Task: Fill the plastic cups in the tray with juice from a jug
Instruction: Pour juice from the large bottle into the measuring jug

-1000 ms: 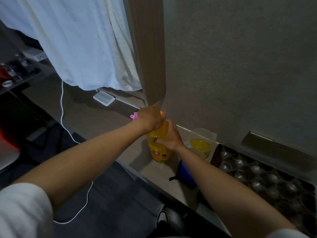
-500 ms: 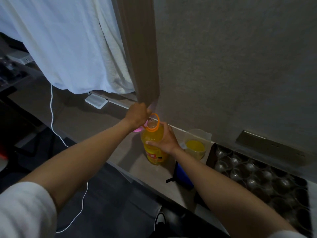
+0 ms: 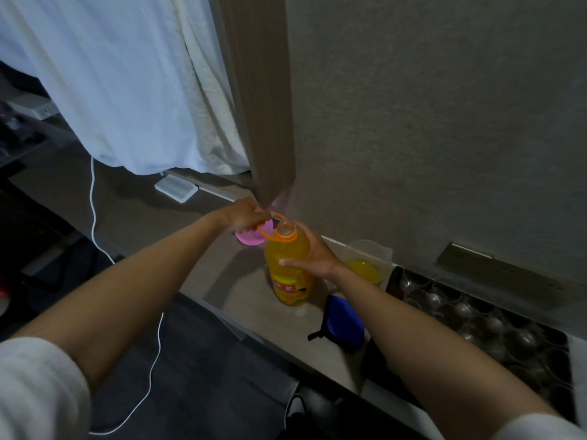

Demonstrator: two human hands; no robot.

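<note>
A juice bottle (image 3: 290, 268) stands upright and uncapped on the bench (image 3: 247, 300), near its front edge; the right hand (image 3: 313, 254) grasps its shoulder. The left hand (image 3: 244, 215) is clenched at the bottle's orange handle ring (image 3: 270, 228), over a pink lid (image 3: 251, 238), though what it pinches is hidden. Along the back edge sits a clear jug (image 3: 368, 265) with some juice, just left of the dark tray (image 3: 394, 276) of clear cups (image 3: 460, 309), a blue pouch (image 3: 344, 322) in front.

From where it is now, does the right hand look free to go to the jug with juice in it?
Probably not at once: the right hand grips the juice bottle. The jug stands just beyond it with nothing between them, so on letting go the way looks open.
</note>
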